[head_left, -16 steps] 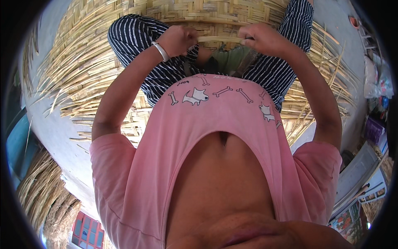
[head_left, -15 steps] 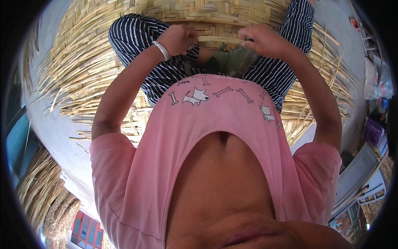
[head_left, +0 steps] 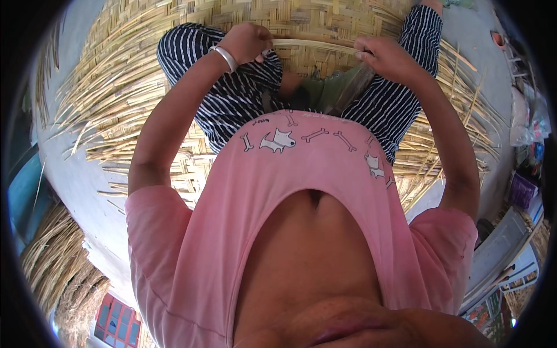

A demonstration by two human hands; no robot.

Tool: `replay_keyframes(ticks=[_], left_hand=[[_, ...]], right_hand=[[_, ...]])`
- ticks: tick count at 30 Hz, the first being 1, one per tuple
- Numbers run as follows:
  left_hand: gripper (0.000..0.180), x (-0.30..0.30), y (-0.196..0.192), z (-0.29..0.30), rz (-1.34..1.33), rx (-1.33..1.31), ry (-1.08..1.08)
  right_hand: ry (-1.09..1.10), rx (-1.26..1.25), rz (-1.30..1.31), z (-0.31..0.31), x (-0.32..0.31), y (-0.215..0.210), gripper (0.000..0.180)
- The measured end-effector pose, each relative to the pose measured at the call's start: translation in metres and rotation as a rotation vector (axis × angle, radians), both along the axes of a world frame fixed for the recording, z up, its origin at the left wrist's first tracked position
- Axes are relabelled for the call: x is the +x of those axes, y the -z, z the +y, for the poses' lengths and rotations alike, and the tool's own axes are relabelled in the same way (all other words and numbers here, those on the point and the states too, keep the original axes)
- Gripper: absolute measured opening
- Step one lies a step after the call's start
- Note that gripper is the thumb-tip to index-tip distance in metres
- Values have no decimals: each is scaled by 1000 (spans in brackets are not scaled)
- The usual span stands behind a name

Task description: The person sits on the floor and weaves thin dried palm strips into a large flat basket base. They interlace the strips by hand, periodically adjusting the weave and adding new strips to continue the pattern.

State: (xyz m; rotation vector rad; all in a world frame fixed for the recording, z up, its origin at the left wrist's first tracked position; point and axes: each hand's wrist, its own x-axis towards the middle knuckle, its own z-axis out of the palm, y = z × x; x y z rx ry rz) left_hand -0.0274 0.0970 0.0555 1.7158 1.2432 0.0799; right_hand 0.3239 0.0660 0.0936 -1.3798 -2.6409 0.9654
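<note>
A thin, pale bamboo strip (head_left: 313, 44) is stretched between my hands, bowing slightly upward. Closed fingers of my left hand (head_left: 245, 44), with a silver bangle at the wrist, grip its left end. My right hand (head_left: 387, 58) pinches the other end between thumb and fingers. Beneath the strip lies a large woven bamboo mat (head_left: 331, 20), on which I sit with folded legs in striped trousers (head_left: 232, 81). Between my legs rests green cloth (head_left: 328, 90). A flat greyish piece (head_left: 355, 87) lies by the right thigh; its kind is unclear.
Loose, unwoven strip ends (head_left: 110, 116) fan out at the mat's left side, and more (head_left: 458, 122) at the right. Grey floor (head_left: 64, 145) surrounds it. Dried stalks (head_left: 55, 249) are heaped at lower left. Clear plastic bags (head_left: 531, 124) and a purple package (head_left: 522, 188) are along the right side.
Both hands have moved slightly up and farther apart, the right one shifting rightward. More of the bamboo strip shows between them. The greyish piece near the right thigh is more visible.
</note>
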Motion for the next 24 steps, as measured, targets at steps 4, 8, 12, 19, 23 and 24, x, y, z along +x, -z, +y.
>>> replay_keyframes(ticks=[4,8,12,19,23,24], left_hand=[[28,7,-5,7,-34,21,-57],[27,13,-4,29,-76,18,-107],[25,14,32,67,-163,81,-164],[35,27,77,166,-174,147,-329],[46,57,103,221,-138,70,-284],[47,61,118,244,-95,92,-230]], right_hand=[[82,181,-62,19,8,12,20],[120,291,-72,48,12,15,21],[200,269,-158,77,18,30,21],[663,92,118,115,43,75,20],[911,-72,406,135,68,118,26],[919,-79,409,140,70,121,25]])
